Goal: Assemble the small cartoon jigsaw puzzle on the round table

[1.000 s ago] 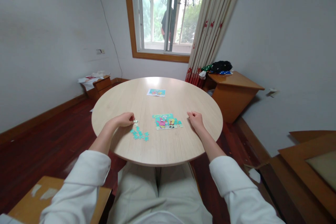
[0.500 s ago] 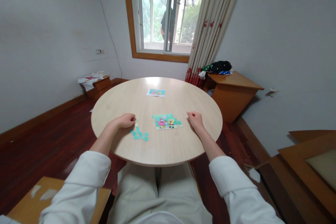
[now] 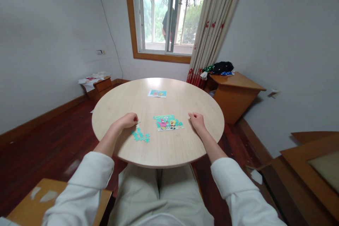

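Observation:
Loose teal jigsaw pieces [image 3: 141,136] lie in a small heap on the left part of the round wooden table [image 3: 164,153]. At the heap's far end, my left hand [image 3: 129,119] is closed, its fingertips drawn together low over the table; anything between them is too small to make out. A partly joined jigsaw puzzle [image 3: 166,123] with cartoon figures lies flat in the middle, its right edge uneven. To the right of it rests my right hand [image 3: 197,120], its fingers curled in and nothing visible in them. It is apart from the puzzle.
A picture sheet [image 3: 157,93] with similar cartoon figures lies farther back on the table. Behind at the right, a brown cabinet [image 3: 238,86] carries a heap of dark clothing [image 3: 223,67]. A person [image 3: 168,24] stands beyond the window.
My left hand has shifted slightly right and away from me, at the far end of the loose pieces. My right hand and the joined puzzle stay where they were.

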### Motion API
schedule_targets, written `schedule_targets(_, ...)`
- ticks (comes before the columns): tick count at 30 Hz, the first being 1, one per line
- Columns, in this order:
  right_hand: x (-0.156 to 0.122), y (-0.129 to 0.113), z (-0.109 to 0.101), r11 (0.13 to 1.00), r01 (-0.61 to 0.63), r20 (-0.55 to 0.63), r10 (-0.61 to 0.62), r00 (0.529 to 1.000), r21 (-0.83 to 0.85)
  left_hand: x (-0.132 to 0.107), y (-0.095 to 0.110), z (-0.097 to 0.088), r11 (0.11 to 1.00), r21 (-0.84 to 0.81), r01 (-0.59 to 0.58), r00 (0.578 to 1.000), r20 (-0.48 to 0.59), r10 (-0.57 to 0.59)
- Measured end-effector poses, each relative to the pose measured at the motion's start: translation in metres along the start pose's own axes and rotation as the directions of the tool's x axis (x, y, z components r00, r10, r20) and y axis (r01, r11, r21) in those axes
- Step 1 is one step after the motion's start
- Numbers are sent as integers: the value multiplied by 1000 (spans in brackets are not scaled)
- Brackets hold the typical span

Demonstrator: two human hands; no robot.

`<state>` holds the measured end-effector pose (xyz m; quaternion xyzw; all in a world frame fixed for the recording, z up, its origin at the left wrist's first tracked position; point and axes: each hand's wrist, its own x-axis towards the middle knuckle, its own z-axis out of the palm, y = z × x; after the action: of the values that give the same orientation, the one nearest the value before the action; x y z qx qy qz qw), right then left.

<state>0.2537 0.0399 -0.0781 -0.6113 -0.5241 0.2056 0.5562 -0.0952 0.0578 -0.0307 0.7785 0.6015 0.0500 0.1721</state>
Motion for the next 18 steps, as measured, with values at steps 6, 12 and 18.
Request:
schedule_targets(6, 0, 2, 0, 1000, 11, 3, -11, 1000, -7, -2, -3, 2, 998, -34, -57, 996, -71, 55)
schedule_targets(12, 1, 0, 2, 1000, 10, -1, -10, 1000, -14, 1, -4, 10, 945, -315, -92, 979, -202, 28)
schedule_targets(18, -3, -5, 5, 1000, -3, -1, 3, 1000, -18, 12, 24, 9, 645, -743, -181, 902, -386, -191)
